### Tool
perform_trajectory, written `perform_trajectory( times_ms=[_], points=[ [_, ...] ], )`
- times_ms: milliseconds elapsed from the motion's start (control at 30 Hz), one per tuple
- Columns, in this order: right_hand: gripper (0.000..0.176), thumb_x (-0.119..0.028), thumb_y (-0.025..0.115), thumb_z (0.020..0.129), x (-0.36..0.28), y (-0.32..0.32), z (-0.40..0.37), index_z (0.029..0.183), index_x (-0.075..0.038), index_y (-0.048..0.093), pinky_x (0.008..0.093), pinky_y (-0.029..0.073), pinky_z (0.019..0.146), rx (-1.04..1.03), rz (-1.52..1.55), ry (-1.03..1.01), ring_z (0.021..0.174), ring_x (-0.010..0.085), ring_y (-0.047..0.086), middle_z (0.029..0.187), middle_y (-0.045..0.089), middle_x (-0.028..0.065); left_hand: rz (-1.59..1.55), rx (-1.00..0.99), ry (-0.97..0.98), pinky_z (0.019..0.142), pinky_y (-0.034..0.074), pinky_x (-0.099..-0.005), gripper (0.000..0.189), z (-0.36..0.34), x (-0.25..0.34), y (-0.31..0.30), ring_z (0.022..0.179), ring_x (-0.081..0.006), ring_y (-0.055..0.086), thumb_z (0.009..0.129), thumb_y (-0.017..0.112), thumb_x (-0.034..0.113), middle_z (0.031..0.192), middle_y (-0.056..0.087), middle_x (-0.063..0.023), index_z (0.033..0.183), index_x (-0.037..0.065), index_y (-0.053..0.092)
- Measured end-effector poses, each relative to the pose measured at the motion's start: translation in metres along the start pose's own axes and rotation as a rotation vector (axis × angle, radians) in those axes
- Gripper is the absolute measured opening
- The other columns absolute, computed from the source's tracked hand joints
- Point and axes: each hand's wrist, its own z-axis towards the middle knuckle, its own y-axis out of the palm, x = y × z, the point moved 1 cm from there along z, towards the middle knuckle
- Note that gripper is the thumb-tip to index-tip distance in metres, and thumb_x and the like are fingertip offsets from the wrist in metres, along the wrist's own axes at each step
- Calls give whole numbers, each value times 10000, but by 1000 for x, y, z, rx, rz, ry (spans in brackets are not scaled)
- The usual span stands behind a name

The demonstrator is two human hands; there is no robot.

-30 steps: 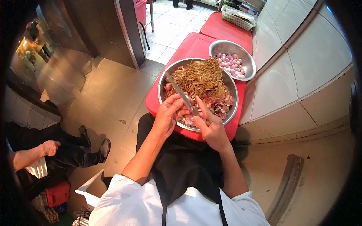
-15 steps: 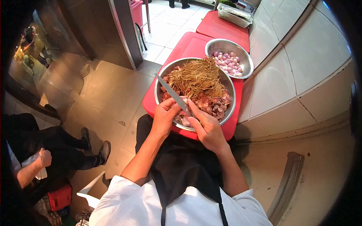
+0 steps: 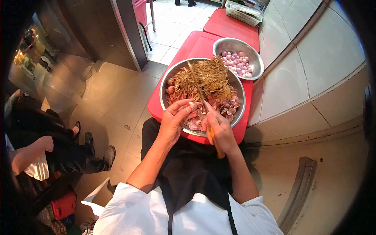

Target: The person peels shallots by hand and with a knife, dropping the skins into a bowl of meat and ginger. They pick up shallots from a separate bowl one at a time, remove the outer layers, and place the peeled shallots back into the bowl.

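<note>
My left hand (image 3: 172, 119) pinches a shallot (image 3: 192, 105) between thumb and fingers over the near part of a wide metal bowl (image 3: 163, 94). Closed round the yellow handle of a knife (image 3: 217, 147) is my right hand (image 3: 220, 131), close beside the left. The thin blade points away from me, edge-on, across the bowl. A heap of stringy brown roots (image 3: 209, 78) fills the bowl's far side, with reddish shallot skins (image 3: 231, 105) around it. Unpeeled shallots (image 3: 170, 89) show at its left. Peeled pinkish shallots (image 3: 238, 64) lie in a smaller metal bowl (image 3: 258, 60) behind it.
Both bowls rest on a red stool (image 3: 156, 107), with another red surface (image 3: 219, 23) beyond it carrying a white basket (image 3: 241, 15). A tiled wall (image 3: 286, 90) rises close on the right. At left sits another person, legs (image 3: 90, 162) stretched over the floor.
The knife blade has swung from pointing left across my fingers to pointing away from me, and its handle now shows. My hands have moved slightly apart. The person at left has shifted an arm.
</note>
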Motion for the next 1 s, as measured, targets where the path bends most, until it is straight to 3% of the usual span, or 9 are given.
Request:
perform_trajectory(
  times_ms=[100, 200, 267, 333, 633, 733, 833, 867, 1000],
  points=[
    [502, -191, 509, 1048, -4, 1, -3, 1520, -45, 419, 262, 506, 718, -28, -221, -77, 829, 162, 658, 1049, 670, 100, -12, -19, 20, 889, 577, -293, 272, 1, -1, -3, 1042, -171, 683, 968, 650, 57, 1175, 694, -126, 1227, -26, 635],
    [527, -167, 548, 1019, -5, 5, -1, 1511, -30, 416, 327, 477, 952, -54, -371, -173, 1126, 251, 652, 1274, 651, 176, -12, -10, 37, 909, 569, -297, 274, -1, 5, 4, 1056, -170, 678, 965, 651, 51, 1195, 686, -115, 1228, -26, 638],
    [536, -166, 567, 1008, -4, 6, 0, 1505, -29, 422, 349, 454, 1016, -51, -425, -259, 1212, 291, 632, 1338, 626, 210, 32, -1, 49, 924, 561, -298, 274, 0, 3, 0, 1056, -166, 678, 958, 655, 40, 1194, 688, -103, 1224, -26, 645],
    [535, -172, 578, 1003, 1, 7, 3, 1502, -40, 434, 355, 460, 1004, -26, -471, -375, 1202, 319, 639, 1333, 619, 233, 100, 13, 82, 935, 553, -292, 275, 1, 3, -1, 1054, -160, 677, 946, 662, 20, 1196, 688, -94, 1217, -26, 653],
    [502, -162, 570, 1015, 4, 18, 5, 1465, 28, 454, 363, 470, 992, 16, -449, -423, 1229, 340, 621, 1315, 616, 266, 356, 54, 314, 912, 548, -253, 291, -1, 0, -4, 1041, -148, 674, 870, 674, -114, 1188, 658, -93, 1158, -70, 672],
    [472, -176, 554, 1034, 19, 16, 13, 1455, 23, 476, 339, 472, 990, 57, -334, -367, 1192, 293, 646, 1283, 653, 227, 429, 32, 368, 904, 549, -251, 288, -4, 2, -1, 1019, -142, 675, 877, 662, -118, 1165, 654, -93, 1162, -81, 668],
    [439, -189, 528, 1055, 10, 14, 15, 1449, 2, 506, 264, 528, 771, 50, -111, -163, 887, 173, 693, 1061, 701, 119, 401, 5, 315, 902, 551, -256, 281, -10, 4, 9, 993, -136, 678, 899, 657, -88, 1114, 677, -86, 1180, -71, 667],
    [446, -199, 505, 1067, 0, 11, 7, 1484, -41, 485, 194, 425, 522, -3, 53, 25, 611, 44, 530, 846, 593, 8, 367, 7, 289, 901, 553, -260, 279, -8, 3, 7, 988, -135, 679, 909, 656, -73, 1101, 686, -85, 1187, -68, 666],
    [474, -217, 496, 1070, 3, 9, 11, 1521, -81, 443, 187, 321, 432, 26, 114, -6, 524, 14, 415, 764, 504, -27, 257, 57, 183, 899, 564, -285, 267, -4, 1, 8, 976, -137, 683, 941, 650, -19, 1065, 715, -87, 1205, -54, 661]
  ],
)
